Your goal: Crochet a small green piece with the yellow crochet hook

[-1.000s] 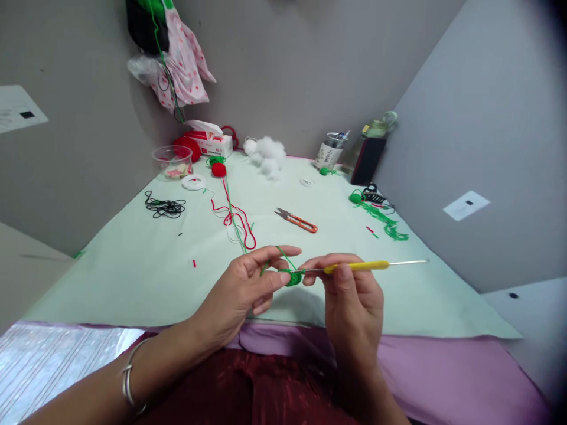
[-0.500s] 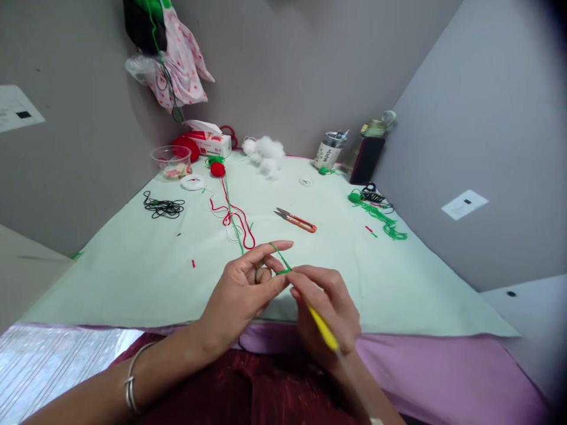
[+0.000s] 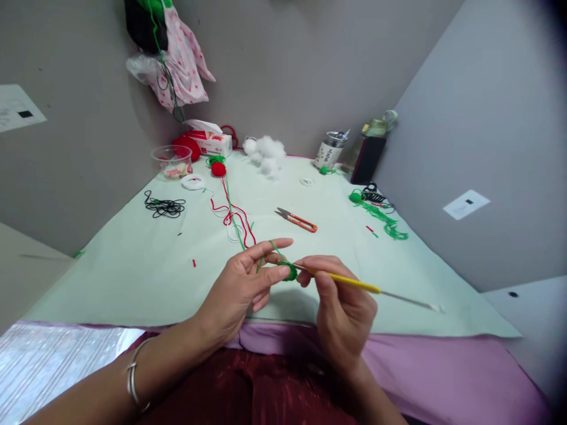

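Observation:
Between the thumb and fingers of my left hand (image 3: 241, 283) is pinched a small round green crochet piece (image 3: 289, 271). Green yarn (image 3: 278, 250) runs from it up over my raised index finger and away across the table. My right hand (image 3: 345, 307) grips a crochet hook (image 3: 349, 282) by its yellow handle, the thin metal back end pointing right. The hook's front tip meets the green piece; whether it is inside a stitch I cannot tell. Orange-handled thread snips (image 3: 296, 219) lie just beyond my hands.
Loose red yarn (image 3: 241, 215) and a black cord bundle (image 3: 163, 206) lie on the left. Farther back stand a tissue box (image 3: 212, 143), a clear plastic tub (image 3: 172, 162), white stuffing (image 3: 269, 154), a pen tin (image 3: 329, 151) and a phone (image 3: 368, 160). Green yarn strands (image 3: 385, 222) lie right.
My right hand has turned and shifted right, so the hook swings from pointing down toward me to lying nearly level. The green piece now shows more beyond my left thumb.

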`<state>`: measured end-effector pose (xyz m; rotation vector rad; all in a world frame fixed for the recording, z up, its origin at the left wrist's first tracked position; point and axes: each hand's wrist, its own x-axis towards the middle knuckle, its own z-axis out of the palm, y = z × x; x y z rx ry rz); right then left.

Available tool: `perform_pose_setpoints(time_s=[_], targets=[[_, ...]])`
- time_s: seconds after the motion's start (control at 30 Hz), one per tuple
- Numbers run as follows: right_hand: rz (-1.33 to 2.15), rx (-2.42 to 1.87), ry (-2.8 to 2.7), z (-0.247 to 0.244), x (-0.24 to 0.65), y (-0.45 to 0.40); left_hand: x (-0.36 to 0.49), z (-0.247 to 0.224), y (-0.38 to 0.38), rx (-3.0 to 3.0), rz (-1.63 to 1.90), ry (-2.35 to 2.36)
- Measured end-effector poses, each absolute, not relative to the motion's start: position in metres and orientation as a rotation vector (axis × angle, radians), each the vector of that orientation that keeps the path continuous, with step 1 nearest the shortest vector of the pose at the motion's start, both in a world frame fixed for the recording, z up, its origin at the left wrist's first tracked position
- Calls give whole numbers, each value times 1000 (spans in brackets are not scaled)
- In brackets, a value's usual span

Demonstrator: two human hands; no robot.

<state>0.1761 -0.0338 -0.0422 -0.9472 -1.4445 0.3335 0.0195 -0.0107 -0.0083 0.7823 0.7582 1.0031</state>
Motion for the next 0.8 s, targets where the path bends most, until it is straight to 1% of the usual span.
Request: perform_pose_setpoints(time_s=[0.07,0.13,0.2,0.3,0.37,0.53,0.7,0.8], targets=[[107,-960,-1559,-46,176,-37,20,-10,-9,738,947,723],[-17,-933,-1618,-48,177,-38,19,-11,-6,683,876,653],[88,-920,-1518,-46,179,-38,16,-10,-3,644,862,602],[440,-888,-1261,-40,182,-35,13,-8,-2,649,936,616],[587,-853,-1225,-37,182,-33,14,-7,-4,701,961,663],[624,-886,-1287,-38,181,-31,17,-9,-10,840,963,710],[808,-811,-1157,-39,185,-31,15,-12,-9,885,958,736],[738,-839,-1193,-38,184,-35,14,-14,-8,930,979,758]])
